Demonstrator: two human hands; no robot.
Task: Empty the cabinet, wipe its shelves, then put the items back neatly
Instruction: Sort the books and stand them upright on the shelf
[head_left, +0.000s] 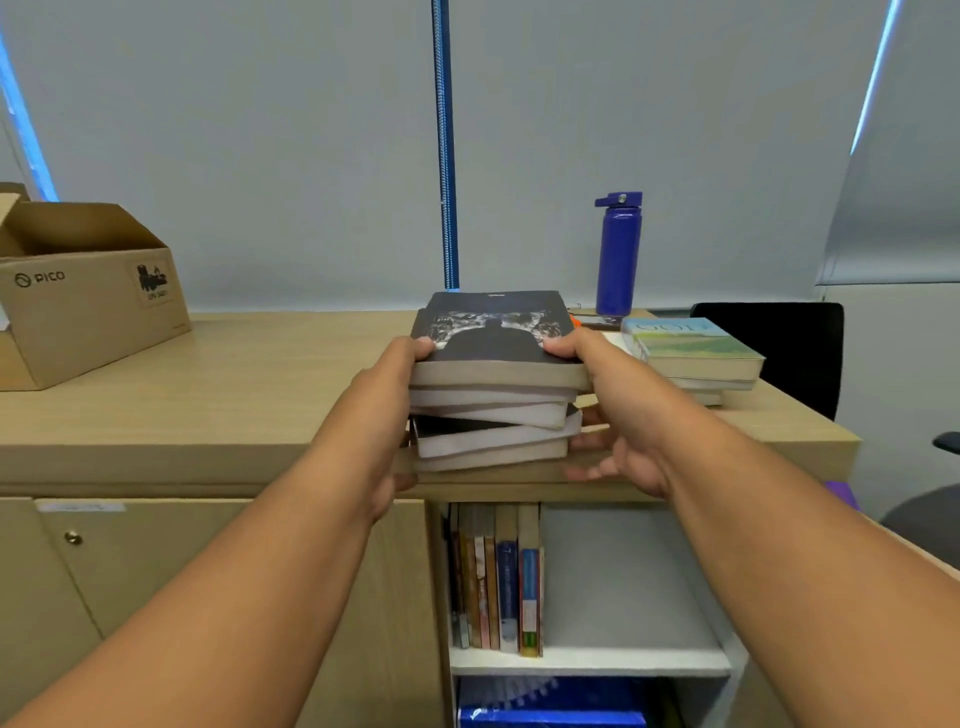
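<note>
While your left hand (385, 400) and right hand (626, 415) grip the stack of paperbacks (493, 415) from either side at the front edge of the surface (249, 379), emptying looks half done: upright books (498, 577) stand on the upper shelf (623, 661) of the cabinet (260, 597); wiping and restocking wait.

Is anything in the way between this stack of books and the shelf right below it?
Nothing visible stands between the stack of books and the shelf's bare right part; upright books fill only its left end.
</note>
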